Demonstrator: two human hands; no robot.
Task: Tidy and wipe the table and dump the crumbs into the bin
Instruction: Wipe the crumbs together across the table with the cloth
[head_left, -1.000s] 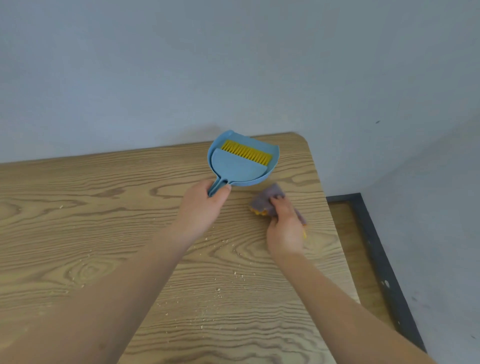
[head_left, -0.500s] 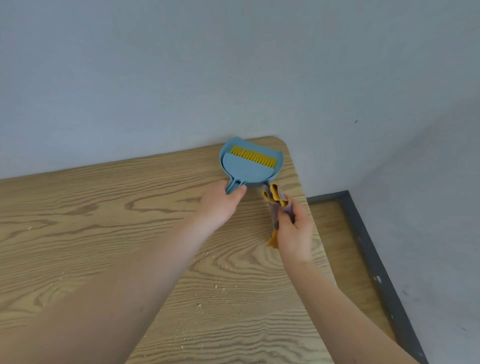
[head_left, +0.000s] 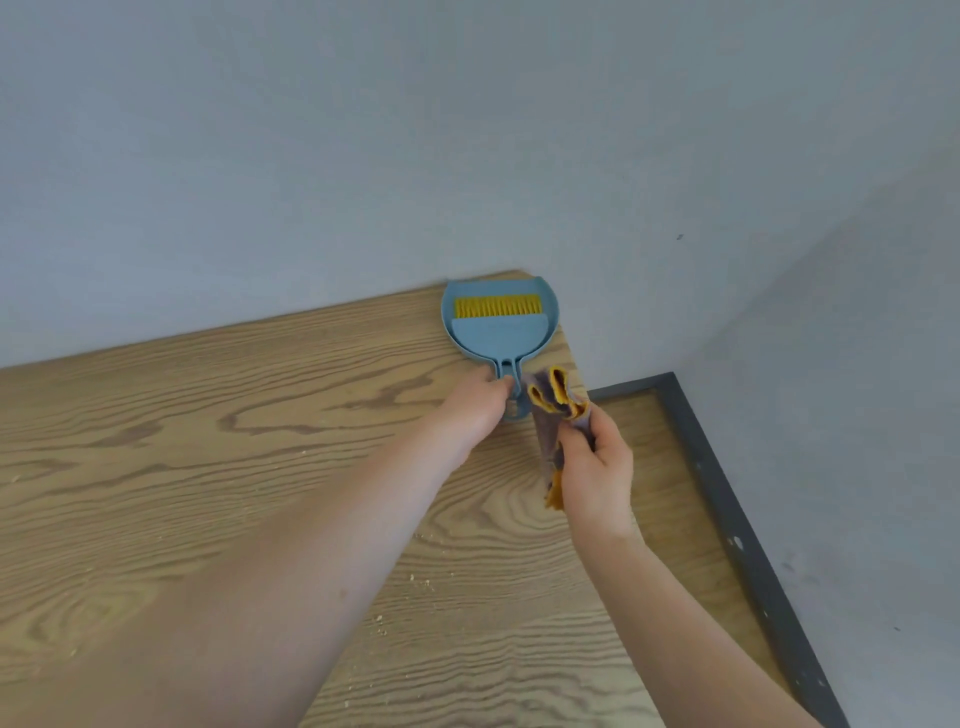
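Observation:
A blue dustpan (head_left: 501, 332) with a yellow-bristled brush (head_left: 497, 306) nested in it lies at the far right corner of the wooden table (head_left: 208, 441). My left hand (head_left: 475, 410) grips the dustpan's handle at its near end. My right hand (head_left: 597, 467) holds a crumpled grey and yellow cloth (head_left: 553, 410) lifted off the table, just right of the handle. Pale crumbs (head_left: 421, 582) lie scattered on the wood near my forearms.
A grey wall runs close behind the table and around the right side. Past the table's right edge is a wood floor (head_left: 670, 493) bordered by a dark skirting strip (head_left: 727, 493). No bin is in view.
The right hand has picked the cloth up off the table and bunched it. The left hand has pushed the dustpan farther toward the far right corner and turned its handle toward me.

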